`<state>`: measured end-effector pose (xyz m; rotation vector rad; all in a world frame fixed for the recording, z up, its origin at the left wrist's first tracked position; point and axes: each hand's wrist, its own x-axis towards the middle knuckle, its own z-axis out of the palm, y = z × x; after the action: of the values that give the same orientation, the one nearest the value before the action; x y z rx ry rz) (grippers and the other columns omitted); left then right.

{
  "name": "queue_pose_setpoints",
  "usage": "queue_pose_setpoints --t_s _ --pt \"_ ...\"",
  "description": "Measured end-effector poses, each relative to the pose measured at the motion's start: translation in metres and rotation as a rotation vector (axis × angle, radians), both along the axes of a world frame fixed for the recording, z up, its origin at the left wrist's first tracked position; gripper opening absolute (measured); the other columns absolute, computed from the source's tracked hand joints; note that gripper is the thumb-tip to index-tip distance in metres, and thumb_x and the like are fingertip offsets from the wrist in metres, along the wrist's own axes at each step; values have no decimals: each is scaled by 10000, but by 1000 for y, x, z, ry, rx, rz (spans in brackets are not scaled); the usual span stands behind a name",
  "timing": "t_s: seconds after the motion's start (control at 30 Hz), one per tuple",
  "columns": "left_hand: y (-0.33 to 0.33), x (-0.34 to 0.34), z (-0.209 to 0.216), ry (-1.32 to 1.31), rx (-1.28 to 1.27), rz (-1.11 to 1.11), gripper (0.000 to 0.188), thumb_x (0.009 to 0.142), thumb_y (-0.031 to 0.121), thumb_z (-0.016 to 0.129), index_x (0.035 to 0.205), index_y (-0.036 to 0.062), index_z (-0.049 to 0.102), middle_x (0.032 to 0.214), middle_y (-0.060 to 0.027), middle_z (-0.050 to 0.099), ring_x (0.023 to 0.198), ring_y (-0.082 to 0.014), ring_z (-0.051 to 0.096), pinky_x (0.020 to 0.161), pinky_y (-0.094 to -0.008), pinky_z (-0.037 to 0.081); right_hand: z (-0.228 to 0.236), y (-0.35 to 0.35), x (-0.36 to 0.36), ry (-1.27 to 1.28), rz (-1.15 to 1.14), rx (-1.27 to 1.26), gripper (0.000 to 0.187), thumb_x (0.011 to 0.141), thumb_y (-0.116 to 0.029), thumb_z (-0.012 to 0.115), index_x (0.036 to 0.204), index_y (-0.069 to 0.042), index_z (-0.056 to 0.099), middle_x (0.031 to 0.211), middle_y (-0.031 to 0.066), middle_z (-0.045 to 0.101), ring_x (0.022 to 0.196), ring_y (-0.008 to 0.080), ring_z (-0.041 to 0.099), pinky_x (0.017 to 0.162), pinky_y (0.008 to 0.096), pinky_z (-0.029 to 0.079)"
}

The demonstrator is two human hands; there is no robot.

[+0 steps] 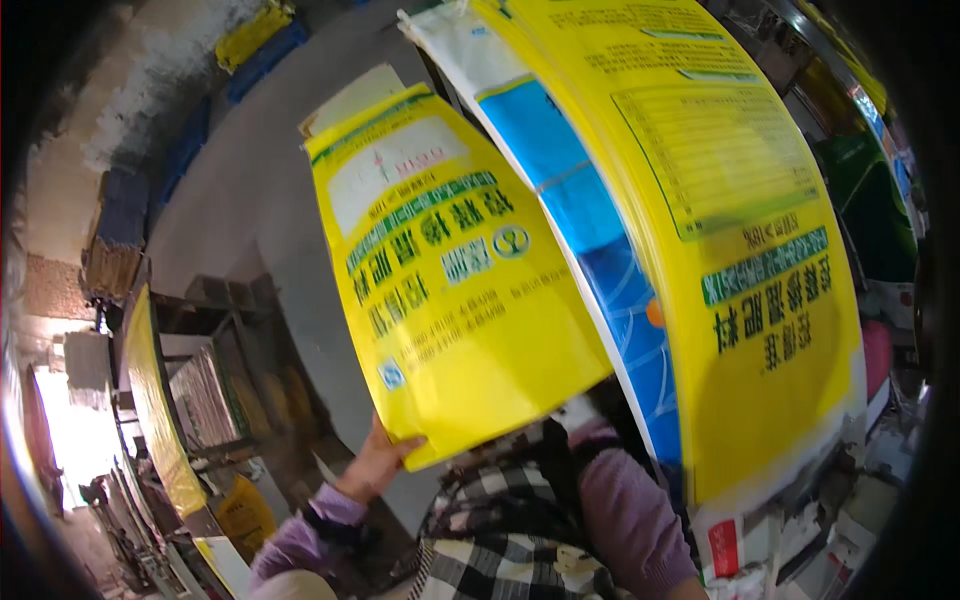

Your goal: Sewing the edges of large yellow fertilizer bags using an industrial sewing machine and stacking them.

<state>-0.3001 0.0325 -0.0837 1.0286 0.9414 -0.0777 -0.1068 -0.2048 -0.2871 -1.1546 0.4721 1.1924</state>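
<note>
My left hand (378, 460) is closed on the near left corner of a flat yellow printed bag (480, 350), with the thumb on its upper face. The bag has green bands, dark print and a white panel at its far end, where a pale flap sticks out. Right beside it lies a stack of similar yellow bags (760, 420). Along the stack's left side runs a bag with a blue and white face (560, 140). My right forearm (635, 510), in a purple sleeve, points down to the lower edge, and its hand is out of the picture.
A grey floor (290, 210) stretches beyond the bag. At left stand a dark shelf frame with stacked sheets (205, 395) and a leaning yellow sheet (160, 400). Blue bundles (265, 60) lie by the far wall. Clutter, with a red and white item (722, 548), sits at lower right.
</note>
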Motion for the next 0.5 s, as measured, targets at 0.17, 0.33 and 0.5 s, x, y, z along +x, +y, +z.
queue_pose_setpoints --t_s 0.17,0.33,0.5 --pt "8 2 3 86 62 -151 697 888 -10 596 1447 183 226 1343 -81 504 1168 -259 568 831 -412 571 50 -9 -8 355 -223 -4 371 909 -261 574 1238 -110 494 1278 117 449 1142 304 428 936 647 424" --pt "14 6 13 -77 -47 -178 723 882 36 628 1434 213 196 1317 -88 504 1100 -254 599 696 -400 599 113 -12 -20 341 -261 13 385 913 -215 548 1259 -75 452 1296 165 413 1252 344 361 939 670 433" --pt "13 9 17 25 -16 -165 779 877 13 635 1451 252 165 1355 -77 474 1164 -258 560 758 -426 585 165 -24 -42 265 -336 105 305 921 -192 516 1157 -8 461 1225 168 443 1197 318 418 941 648 466"
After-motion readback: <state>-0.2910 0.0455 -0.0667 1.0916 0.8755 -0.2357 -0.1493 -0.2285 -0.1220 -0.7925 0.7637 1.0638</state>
